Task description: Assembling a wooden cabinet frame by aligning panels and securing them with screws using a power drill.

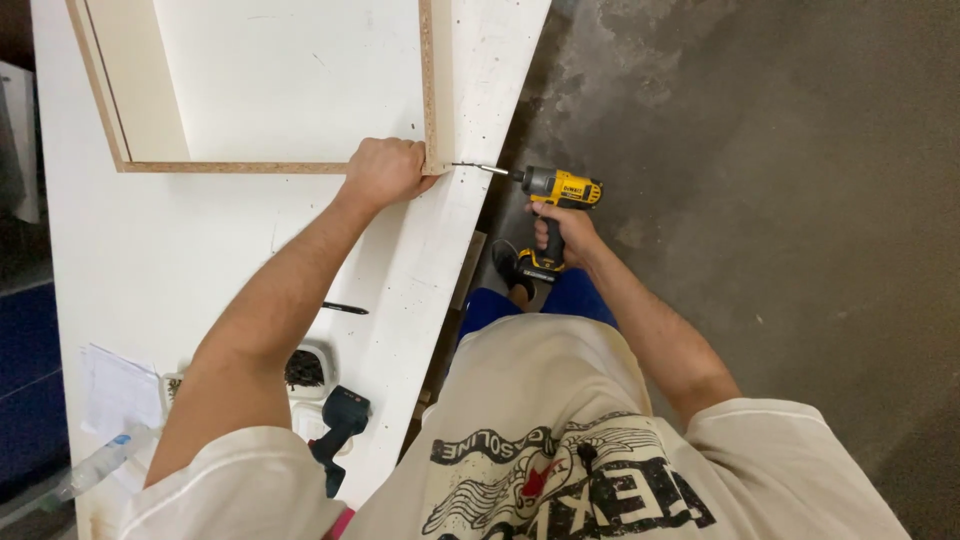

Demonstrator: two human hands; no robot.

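The person wears a loose cream short-sleeved T-shirt (560, 400) with a black printed graphic and one small red mark across the chest, at the bottom centre of the frame. Bright blue trousers (540, 300) show just above it, and a dark shoe (512, 266) beyond. Both forearms are bare.

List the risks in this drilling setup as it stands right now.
1. The left hand grips the panel corner right where the bit enters; a slip or breakthrough might reach the fingers.
2. The yellow drill is held by the right hand alone, so the thin bit could wander or snap.
3. Drilling close to the chipboard edge may split it.
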